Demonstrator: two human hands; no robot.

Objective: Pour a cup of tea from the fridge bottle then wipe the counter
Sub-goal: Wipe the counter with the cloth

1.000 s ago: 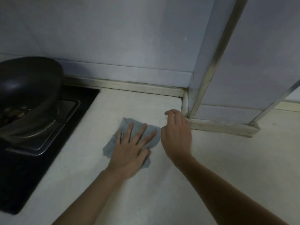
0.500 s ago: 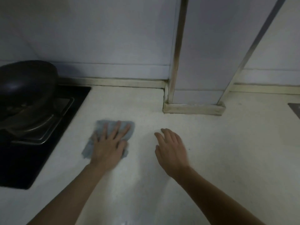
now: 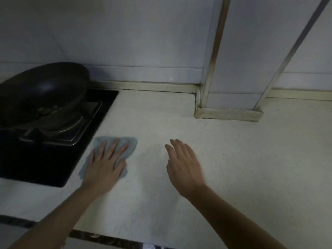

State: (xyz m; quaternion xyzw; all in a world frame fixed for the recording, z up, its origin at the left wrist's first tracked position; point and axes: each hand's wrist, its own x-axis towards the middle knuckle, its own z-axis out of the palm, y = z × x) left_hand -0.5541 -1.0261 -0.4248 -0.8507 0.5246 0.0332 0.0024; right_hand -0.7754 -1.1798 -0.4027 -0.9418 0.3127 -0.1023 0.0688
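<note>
A grey-blue cloth (image 3: 129,145) lies flat on the pale speckled counter (image 3: 233,168), right beside the stove's edge. My left hand (image 3: 106,165) presses down on the cloth with fingers spread, covering most of it. My right hand (image 3: 185,164) hovers flat just over the bare counter to the right of the cloth, fingers together and extended, holding nothing. No bottle or cup is in view.
A black stove top (image 3: 53,159) with a dark wok (image 3: 45,90) on its metal burner stand fills the left. A tiled wall column (image 3: 228,112) juts onto the counter at the back right. The counter's dark front edge (image 3: 100,238) runs along the bottom.
My left hand has slid the cloth left and toward me, away from the column to the stove's edge. My right hand has left the column corner and come back over the counter.
</note>
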